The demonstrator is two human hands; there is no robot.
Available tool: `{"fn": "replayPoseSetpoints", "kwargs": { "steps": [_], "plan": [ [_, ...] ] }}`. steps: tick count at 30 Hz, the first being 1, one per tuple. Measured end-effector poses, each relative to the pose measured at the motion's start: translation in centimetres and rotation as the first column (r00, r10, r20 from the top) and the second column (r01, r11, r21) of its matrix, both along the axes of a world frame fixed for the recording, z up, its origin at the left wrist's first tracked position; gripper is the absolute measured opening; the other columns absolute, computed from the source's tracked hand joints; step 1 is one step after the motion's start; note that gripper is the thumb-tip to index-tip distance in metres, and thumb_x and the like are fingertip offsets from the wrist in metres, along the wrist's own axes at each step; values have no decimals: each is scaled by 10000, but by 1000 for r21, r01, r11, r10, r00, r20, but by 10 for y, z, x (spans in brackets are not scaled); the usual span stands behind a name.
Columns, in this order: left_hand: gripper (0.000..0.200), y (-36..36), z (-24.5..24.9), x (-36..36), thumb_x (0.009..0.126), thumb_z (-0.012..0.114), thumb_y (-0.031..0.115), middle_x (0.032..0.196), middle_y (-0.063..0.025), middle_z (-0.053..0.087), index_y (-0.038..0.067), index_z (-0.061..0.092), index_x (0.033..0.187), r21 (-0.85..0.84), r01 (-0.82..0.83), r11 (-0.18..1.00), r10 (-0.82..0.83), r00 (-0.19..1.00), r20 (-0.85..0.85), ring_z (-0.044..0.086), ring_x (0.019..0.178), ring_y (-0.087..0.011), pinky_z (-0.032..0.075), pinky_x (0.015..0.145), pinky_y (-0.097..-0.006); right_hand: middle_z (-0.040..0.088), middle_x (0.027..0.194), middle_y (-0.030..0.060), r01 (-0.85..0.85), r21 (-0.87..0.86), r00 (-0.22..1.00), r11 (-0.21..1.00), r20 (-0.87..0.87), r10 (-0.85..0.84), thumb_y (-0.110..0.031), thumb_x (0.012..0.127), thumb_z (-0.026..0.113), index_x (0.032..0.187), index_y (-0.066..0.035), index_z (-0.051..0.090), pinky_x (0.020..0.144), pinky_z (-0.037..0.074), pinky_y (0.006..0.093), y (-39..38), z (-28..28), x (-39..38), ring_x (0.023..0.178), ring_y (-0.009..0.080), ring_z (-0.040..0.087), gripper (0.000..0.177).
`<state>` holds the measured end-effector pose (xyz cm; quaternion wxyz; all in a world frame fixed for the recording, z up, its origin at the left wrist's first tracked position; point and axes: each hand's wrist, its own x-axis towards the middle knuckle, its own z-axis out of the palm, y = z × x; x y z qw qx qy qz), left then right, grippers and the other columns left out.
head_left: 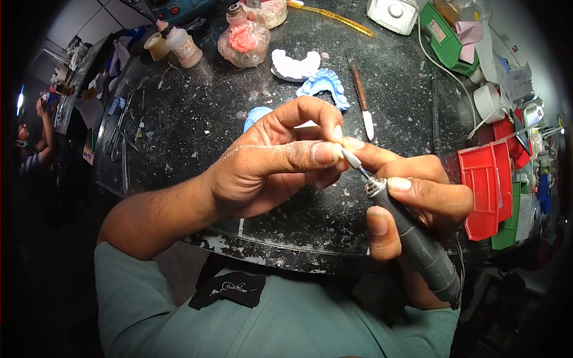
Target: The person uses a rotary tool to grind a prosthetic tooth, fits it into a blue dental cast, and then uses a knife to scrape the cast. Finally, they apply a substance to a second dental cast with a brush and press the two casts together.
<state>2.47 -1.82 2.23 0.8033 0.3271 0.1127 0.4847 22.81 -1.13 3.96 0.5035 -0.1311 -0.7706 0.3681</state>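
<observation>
My right hand (pixel 418 191) grips a dark rotary handpiece (pixel 421 247), its cord trailing behind. The pale, pointed grinding bit (pixel 351 159) on its tip meets the fingertips of my left hand (pixel 280 152). That hand is closed in a pinch between thumb and index finger; whatever small piece it holds is hidden. Whitish dust coats the left thumb and index finger. Beyond my hands lie a blue dental cast (pixel 325 87) with teeth and a white dental cast (pixel 295 64). Another blue piece (pixel 256 116) shows partly behind my left hand.
A wooden-handled spatula knife (pixel 360 95) lies right of the casts. A glass jar (pixel 243 42) and white bottle (pixel 182 48) stand at the back. Red bins (pixel 480 191), a green bin (pixel 444 39) and a white device (pixel 392 14) line the right. Another person (pixel 39 140) is far left.
</observation>
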Motion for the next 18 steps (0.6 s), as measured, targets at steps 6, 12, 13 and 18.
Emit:
{"fn": "replayPoseSetpoints", "kwargs": {
  "steps": [6, 12, 13, 18],
  "plan": [
    [186, -1, 2, 2, 904, 634, 40, 961, -49, 577, 95, 502, 1022, -52, -34, 998, 35, 999, 7, 611, 878, -124, 509, 736, -248, 504, 940, 144, 10, 13, 1000, 1000, 8, -10, -85, 925, 621, 1131, -70, 389, 918, 559, 480, -1, 0, -1, 1041, 413, 641, 311],
    [155, -1, 3, 1, 917, 631, 57, 964, -37, 582, 90, 537, 1036, -33, -19, 999, 19, 1000, 1, 579, 885, -113, 467, 749, -259, 508, 952, 146, -9, -11, 1000, 1000, 8, 10, -80, 918, 636, 1132, -72, 392, 935, 547, 489, 0, 0, 2, 1046, 413, 638, 325],
    [139, -1, 3, 1, 930, 631, 77, 965, -32, 594, 85, 571, 1054, -11, -12, 1000, 12, 1000, -5, 550, 888, -103, 427, 761, -270, 510, 958, 148, -25, -20, 1000, 999, 5, 25, -79, 917, 640, 1131, -72, 394, 940, 544, 491, 0, 0, 2, 1049, 414, 636, 326],
    [134, -1, 3, 1, 930, 631, 78, 969, -28, 597, 88, 571, 1049, -30, -19, 999, 19, 1000, -13, 557, 886, -107, 429, 764, -272, 510, 952, 143, 43, 29, 998, 999, 36, -44, -89, 919, 642, 1127, -74, 400, 935, 543, 511, -1, -1, 0, 1042, 426, 634, 320]
  ]
}}
